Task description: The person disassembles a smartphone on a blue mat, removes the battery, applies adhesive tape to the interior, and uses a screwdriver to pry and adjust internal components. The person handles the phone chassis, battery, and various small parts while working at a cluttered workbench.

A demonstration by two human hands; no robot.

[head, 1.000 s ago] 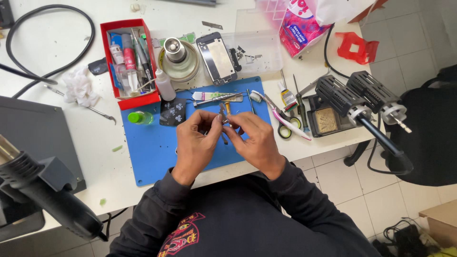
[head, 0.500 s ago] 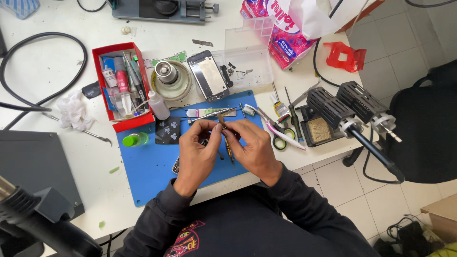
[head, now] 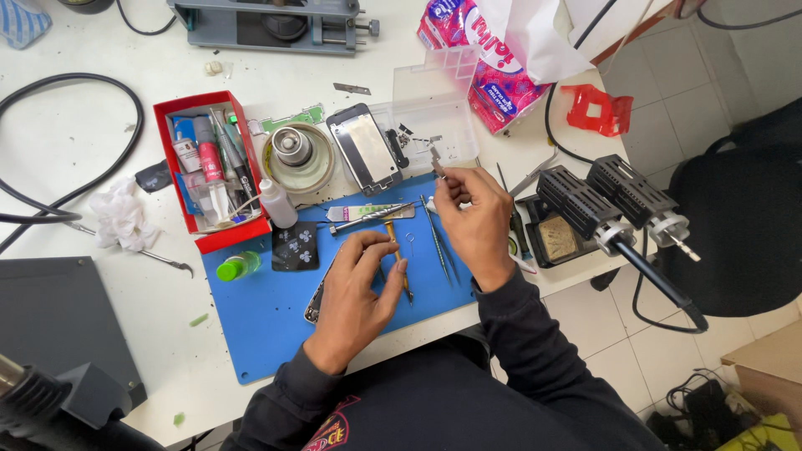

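**Operator Appearance: Garment and Hands**

Clad in a dark, near-black long-sleeved top of soft knit fabric. Sleeves [head: 535, 334] full length, ending in plain ribbed cuffs just behind each wrist. Fabric gathered in loose folds above the cuffs, most visibly behind the right hand [head: 476, 221]. Same dark sleeve behind the left hand [head: 355, 292], cuff snug at the wrist. Chest print [head: 334, 426] low on the front, below the left hand: red and yellow graphic, only partly in view, details too small to read. Both hands bare: no gloves, rings, watch or straps seen. Fingernails short and unpainted.
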